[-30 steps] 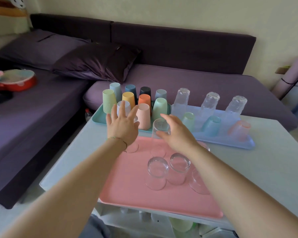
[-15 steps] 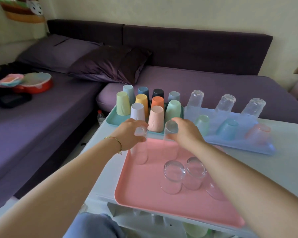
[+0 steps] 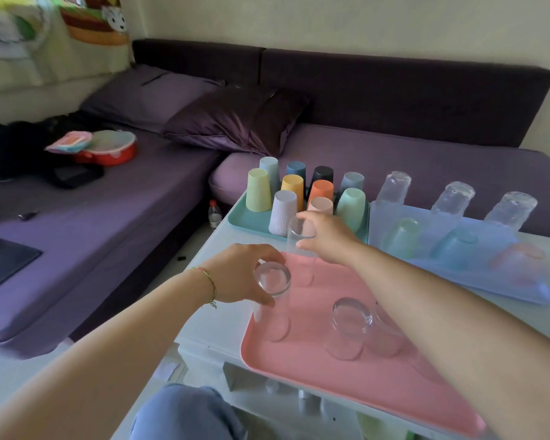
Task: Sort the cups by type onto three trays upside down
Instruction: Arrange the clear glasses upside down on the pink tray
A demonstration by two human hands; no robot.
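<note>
Left hand [image 3: 242, 276] and right hand [image 3: 329, 238] each curled round a glass [image 3: 272, 279], apparently being set on 6 o'clock pink tray [image 3: 299, 392]; release needed next

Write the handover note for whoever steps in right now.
Left hand grips a tall clear glass, base up, at the pink tray's near-left corner.
Right hand holds a second tall glass, base up, at the tray's far edge.
Done: coloured cups upside down on the teal tray; textured glasses and tinted cups upside down on the blue tray; more clear glasses on the pink one.
To do: seat both held glasses, release.
</note>
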